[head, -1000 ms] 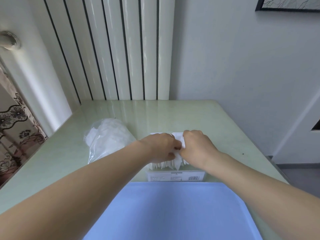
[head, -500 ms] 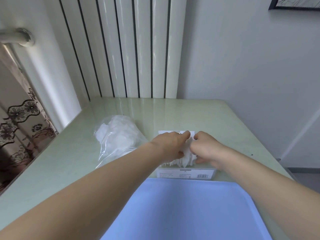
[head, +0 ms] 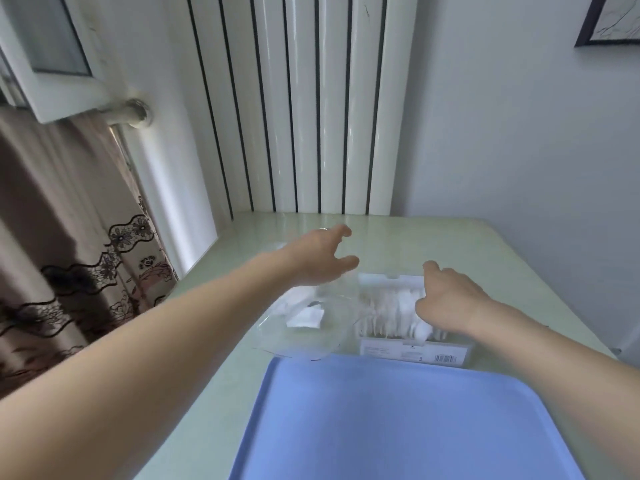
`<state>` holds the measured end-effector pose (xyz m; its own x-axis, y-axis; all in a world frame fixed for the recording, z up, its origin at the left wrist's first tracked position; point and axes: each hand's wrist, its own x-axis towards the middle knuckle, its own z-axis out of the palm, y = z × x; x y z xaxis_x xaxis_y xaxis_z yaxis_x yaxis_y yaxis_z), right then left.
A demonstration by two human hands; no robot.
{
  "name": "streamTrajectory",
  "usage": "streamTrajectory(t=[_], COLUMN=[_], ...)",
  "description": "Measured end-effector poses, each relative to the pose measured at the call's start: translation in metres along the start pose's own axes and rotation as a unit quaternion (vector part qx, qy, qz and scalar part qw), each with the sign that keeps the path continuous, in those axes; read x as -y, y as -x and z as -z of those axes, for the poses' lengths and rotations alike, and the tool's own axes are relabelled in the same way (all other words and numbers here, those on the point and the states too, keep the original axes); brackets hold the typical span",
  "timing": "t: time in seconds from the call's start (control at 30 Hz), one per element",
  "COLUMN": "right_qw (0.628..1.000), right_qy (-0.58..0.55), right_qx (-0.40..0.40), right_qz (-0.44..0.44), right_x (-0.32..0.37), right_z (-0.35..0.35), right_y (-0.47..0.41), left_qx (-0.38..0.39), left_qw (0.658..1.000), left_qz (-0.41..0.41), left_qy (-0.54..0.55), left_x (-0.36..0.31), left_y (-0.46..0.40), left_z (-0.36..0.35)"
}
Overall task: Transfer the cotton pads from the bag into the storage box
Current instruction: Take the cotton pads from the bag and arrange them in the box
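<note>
A clear storage box [head: 415,351] with a barcode label stands on the table behind the blue tray. It is packed with white cotton pads [head: 384,306] standing on edge. My right hand [head: 446,299] rests palm down on those pads, thumb out and fingers bent onto them. To the left of the box lies the clear plastic bag [head: 304,334], nearly flat, with a few white pads [head: 304,318] inside. My left hand [head: 322,258] hovers just above the bag's far end. Its fingers are spread and curled, and nothing shows in them.
A blue tray [head: 408,420] fills the near part of the pale green table [head: 485,258]. A white ribbed radiator [head: 304,116] stands behind the table's far edge. A patterned curtain [head: 69,244] hangs at the left, and the table's right edge is close to the box.
My left hand has lifted off the box and moved left and away, over the bag. My right hand stays on the pads. The bag looks flatter. The view has tilted up.
</note>
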<state>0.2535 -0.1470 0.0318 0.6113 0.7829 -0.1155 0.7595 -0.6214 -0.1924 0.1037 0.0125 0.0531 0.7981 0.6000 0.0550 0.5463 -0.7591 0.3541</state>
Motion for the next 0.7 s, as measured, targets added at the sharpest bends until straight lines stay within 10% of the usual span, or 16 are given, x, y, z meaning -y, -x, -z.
streamTrajectory(t=[0.2, 0.4, 0.7], right_qw=[0.966, 0.939, 0.967], right_qy=[-0.17, 0.005, 0.117], right_qx=[0.027, 0.02, 0.085], right_qz=[0.195, 0.343, 0.209], right_x=[0.05, 0.099, 0.135], right_z=[-0.005, -0.065, -0.097], right_y=[0.039, 0.031, -0.028], left_qx=[-0.035, 0.0, 0.009], left_qw=[0.962, 0.892, 0.869], left_qz=[0.236, 0.309, 0.282], left_qy=[0.13, 0.329, 0.405], left_x=[0.094, 0.126, 0.137], left_y=[0.041, 0.06, 0.037], left_z=[-0.003, -0.035, -0.063])
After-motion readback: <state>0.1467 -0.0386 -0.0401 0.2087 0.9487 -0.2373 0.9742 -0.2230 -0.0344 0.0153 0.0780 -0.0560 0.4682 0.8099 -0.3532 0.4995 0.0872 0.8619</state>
